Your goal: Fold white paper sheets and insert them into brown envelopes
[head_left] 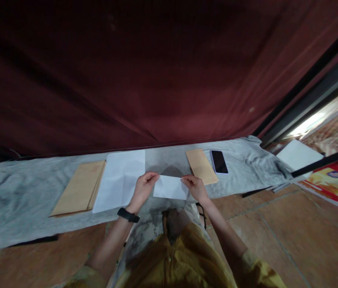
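As you look down past your mustard garment (171, 262), tiled floor (277, 236) shows on both sides of you, and a dark wristband (128, 215) circles your left wrist. Just beyond it, your left hand (145, 187) is clamped on the upper left corner of a small white paper (170, 187), thumb and fingers pinched together. Your right hand (195, 188) pinches the opposite upper corner in the same way, so the paper spans the gap between your hands, in front of your body at the near edge of the surface (247, 160). You cannot tell from here whether its lower edge touches the grey cloth covering that surface.

To your left lies a large white sheet (127, 172) with faint creases, and just beside it, farther left, a stack of brown envelopes (80, 186). Beyond your right hand is a smaller brown stack (202, 166), set at a slant, with a phone (219, 161) just to its right, screen up and dark. Off the surface's right end you have a red-and-yellow package (333, 182). Behind everything on the surface hangs a maroon curtain (163, 80).
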Action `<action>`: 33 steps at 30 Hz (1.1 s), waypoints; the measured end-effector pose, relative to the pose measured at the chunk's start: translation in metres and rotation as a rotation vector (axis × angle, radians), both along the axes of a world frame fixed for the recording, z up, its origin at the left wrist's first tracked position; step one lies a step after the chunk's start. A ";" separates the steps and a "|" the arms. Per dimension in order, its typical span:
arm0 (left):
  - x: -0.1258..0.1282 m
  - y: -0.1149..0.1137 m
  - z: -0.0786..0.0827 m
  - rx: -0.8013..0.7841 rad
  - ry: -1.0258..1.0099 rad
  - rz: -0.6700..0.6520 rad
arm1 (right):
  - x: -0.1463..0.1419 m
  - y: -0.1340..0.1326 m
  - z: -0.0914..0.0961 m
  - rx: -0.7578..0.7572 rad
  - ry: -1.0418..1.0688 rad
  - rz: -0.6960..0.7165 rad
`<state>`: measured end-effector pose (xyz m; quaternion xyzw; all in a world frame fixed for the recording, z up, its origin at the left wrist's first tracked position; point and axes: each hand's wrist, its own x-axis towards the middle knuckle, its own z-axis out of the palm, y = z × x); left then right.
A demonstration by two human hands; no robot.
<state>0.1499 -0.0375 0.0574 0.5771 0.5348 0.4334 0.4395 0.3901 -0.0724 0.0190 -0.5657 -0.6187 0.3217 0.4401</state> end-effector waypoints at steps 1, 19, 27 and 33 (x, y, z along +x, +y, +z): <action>0.000 -0.002 0.000 -0.029 -0.032 0.008 | 0.000 -0.001 -0.001 -0.017 0.013 0.008; -0.004 -0.024 -0.026 -0.318 -0.172 -0.012 | -0.002 -0.002 -0.029 -0.237 0.450 -0.189; -0.006 -0.027 -0.030 -0.334 -0.138 -0.067 | -0.002 -0.003 -0.033 -0.245 0.426 -0.184; -0.008 -0.025 -0.025 -0.370 -0.197 -0.112 | 0.002 0.000 -0.026 -0.234 0.409 -0.197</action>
